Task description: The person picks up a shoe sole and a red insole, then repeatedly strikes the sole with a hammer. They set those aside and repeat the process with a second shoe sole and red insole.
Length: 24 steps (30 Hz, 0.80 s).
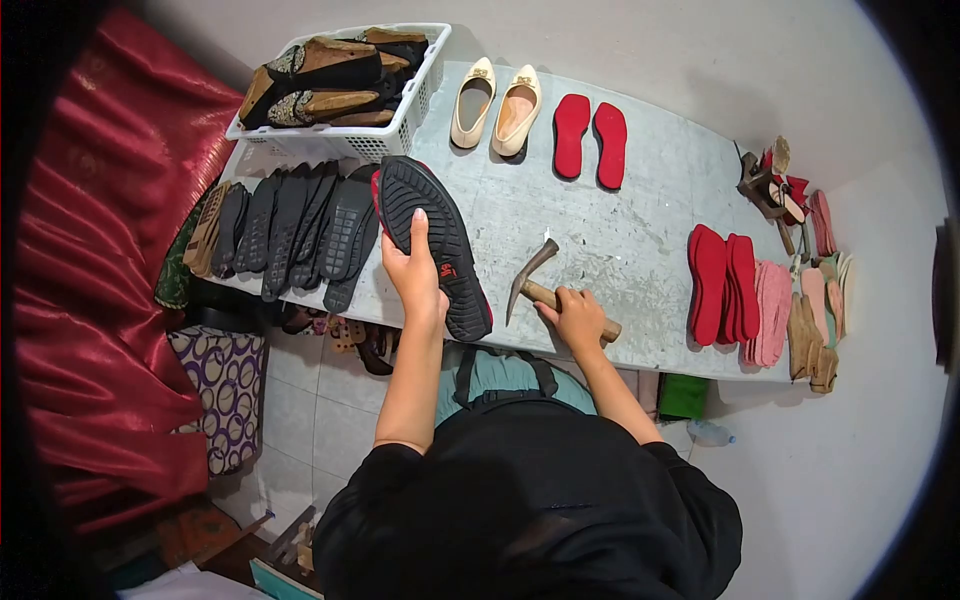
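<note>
My left hand (415, 270) grips a black shoe sole (440, 235) with a ribbed tread, a small red mark and a red edge. The sole is raised above the table's front edge, its tread towards me. My right hand (575, 322) is wrapped around the wooden handle of a hammer (535, 285), whose curved metal head rests on or just over the tabletop. To the left of the held sole stands a row of black soles (300, 225). Farther back lie two red insoles (572, 135) beside a pair of cream shoes (472, 105).
A white basket (400, 135) of shoes on wooden lasts stands at the back left. Red insoles (706, 285), pink insoles (768, 310) and tan pieces (803, 335) line the right side of the worn table (640, 240). A red curtain (110, 270) hangs at left.
</note>
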Motion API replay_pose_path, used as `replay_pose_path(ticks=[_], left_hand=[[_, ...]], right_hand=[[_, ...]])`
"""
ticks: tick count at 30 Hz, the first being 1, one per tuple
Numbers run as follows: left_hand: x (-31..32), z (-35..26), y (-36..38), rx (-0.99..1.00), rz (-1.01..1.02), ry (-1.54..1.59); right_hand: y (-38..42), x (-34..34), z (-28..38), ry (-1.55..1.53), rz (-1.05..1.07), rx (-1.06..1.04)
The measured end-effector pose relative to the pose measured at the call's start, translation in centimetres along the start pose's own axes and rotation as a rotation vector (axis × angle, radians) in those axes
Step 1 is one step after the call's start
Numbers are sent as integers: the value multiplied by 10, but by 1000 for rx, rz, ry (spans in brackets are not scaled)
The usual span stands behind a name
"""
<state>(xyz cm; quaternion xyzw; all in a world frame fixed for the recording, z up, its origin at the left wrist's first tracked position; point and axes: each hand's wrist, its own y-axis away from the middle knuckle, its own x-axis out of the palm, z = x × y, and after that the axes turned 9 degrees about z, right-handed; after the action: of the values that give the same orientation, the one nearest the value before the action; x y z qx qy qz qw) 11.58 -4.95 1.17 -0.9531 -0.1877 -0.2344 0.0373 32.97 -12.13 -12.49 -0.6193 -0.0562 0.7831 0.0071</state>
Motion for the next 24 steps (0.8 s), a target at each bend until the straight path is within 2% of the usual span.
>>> replay_pose_path(ticks=[4, 6, 7, 9, 10, 12, 15, 21, 24], left_hand=[[0, -3, -17, -63, 41, 34], [-2, -3, -26, -72, 45, 19], [-2, -4, -31, -75, 52, 20], [0, -6, -39, -31, 59, -9], [1, -6, -43, -34, 73, -7], [1, -6, -53, -24, 69, -35], [3, -8, -61, -22, 75, -22], [-10, -10, -75, -107, 117, -30], [-21, -12, -85, -195, 247, 89]], right_hand=[[-9, -10, 14, -48, 31, 18], [-17, -22, 32, -295, -196, -100], [-19, -32, 44, -293, -199, -93], [-18, -51, 69, -349, -406, -506], [-19, -56, 80, -342, -415, -496], [-22, -60, 98, -10, -486, -726], [-34, -56, 119, 111, -473, -687], [-71, -56, 122, 114, -513, -778], [-72, -62, 124, 73, -460, -822]])
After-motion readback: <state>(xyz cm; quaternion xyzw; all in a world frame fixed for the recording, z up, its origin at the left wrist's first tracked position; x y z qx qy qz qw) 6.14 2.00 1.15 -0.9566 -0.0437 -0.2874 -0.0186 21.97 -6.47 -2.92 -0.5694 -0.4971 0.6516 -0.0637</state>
